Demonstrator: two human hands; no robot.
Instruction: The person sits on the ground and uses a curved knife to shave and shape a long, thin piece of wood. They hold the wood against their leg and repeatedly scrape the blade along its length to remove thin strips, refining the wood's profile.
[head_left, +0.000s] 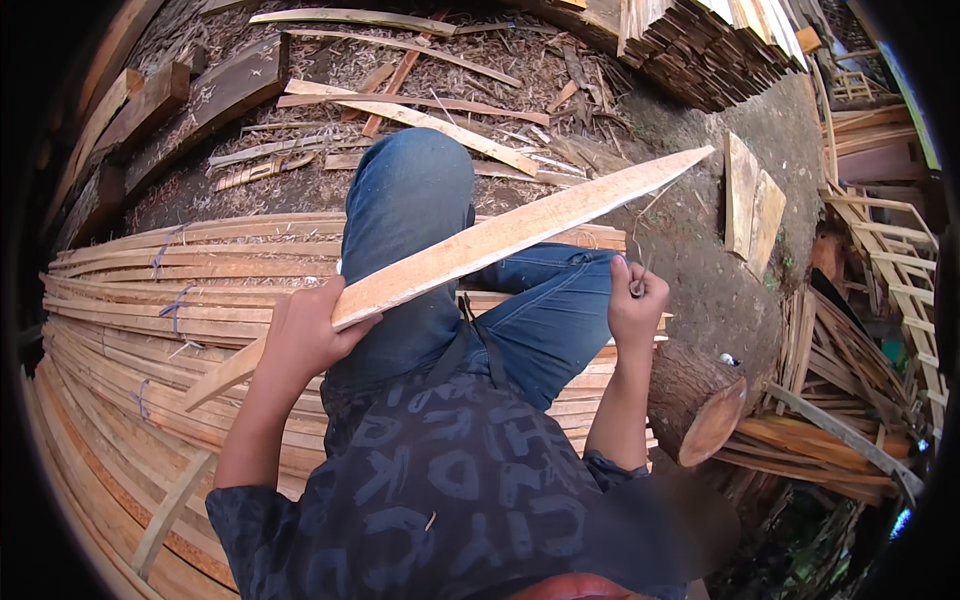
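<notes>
My left hand (308, 325) is closed on a long, flat wooden slat (500, 235) with pale edges. The slat tapers to a point at both ends and lies slantwise over my raised knee, its far tip up to the right. In my right hand (636, 312), held upright to the right of my bent leg, the fingers wrap round a handle (636, 288) whose dark round end shows. A thin line rises just above that fist. Whether it belongs to the handle, I cannot tell.
Bundled wooden strips (150, 330) tied with cord spread under me and leftward. Shavings and loose slats (420, 115) cover the ground ahead. A log (700, 400) lies at right, with flat boards (750, 205) beyond it and a plank stack (710, 60) at far right.
</notes>
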